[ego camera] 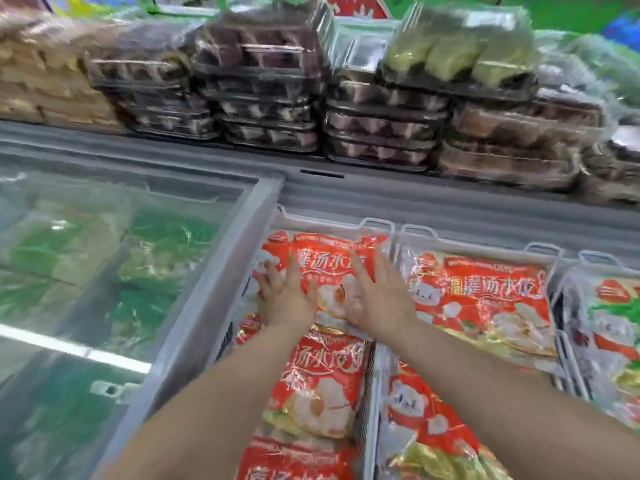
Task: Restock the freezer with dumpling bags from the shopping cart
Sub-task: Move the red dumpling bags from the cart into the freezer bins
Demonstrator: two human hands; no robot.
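Both flat, fingers spread, left hand (284, 299) and right hand (375, 299) pressing the red crinkly plastic dumpling bag (329, 268) under the palms into the white wire freezer basket (375, 224), likely to seat it level.

The top dumpling bag (322, 271) is red and glossy, printed with white lettering and pictured dumplings — it lies flat at the far end of a white wire basket (375, 224) in the open freezer (450, 209). More red bags (322, 386) overlap below it toward the near edge. A neighbouring basket to the right holds another red bag (485, 299), also flat — its plastic catching glare.
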